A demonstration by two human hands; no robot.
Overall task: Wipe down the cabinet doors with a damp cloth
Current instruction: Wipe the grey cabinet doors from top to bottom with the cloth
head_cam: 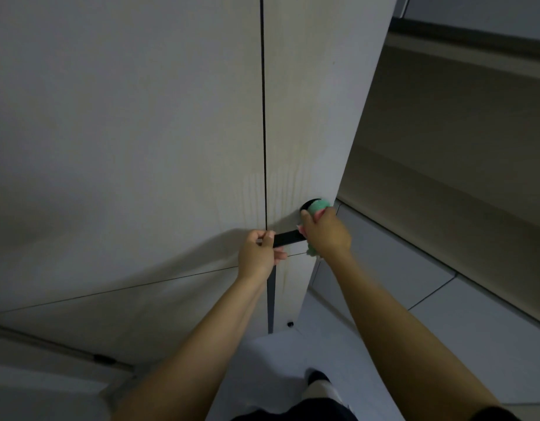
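We're mid-wipe on the right cabinet door, low down near its outer edge, so we judge the wiping step is under way with plenty of panel not yet covered; faint damp streaks show just above the hands on both sides of the gap. Right hand is curled round a bunched green cloth, fingers wrapped on it, pressing it onto the door face right at a dark round spot we can't identify. Cloth pokes out above the knuckles and a bit below the wrist side, touching the door. Left hand pinches the near end of the black bar handle, thumb and fingers closed on it, likely steadying the door. The handle runs between the two hands, its far end just beside the cloth. Left cabinet door sits across the narrow gap. Next move probably calls for sweeping the cloth along the handle or up the panel, keeping pressure even while the left hand holds the door steady.
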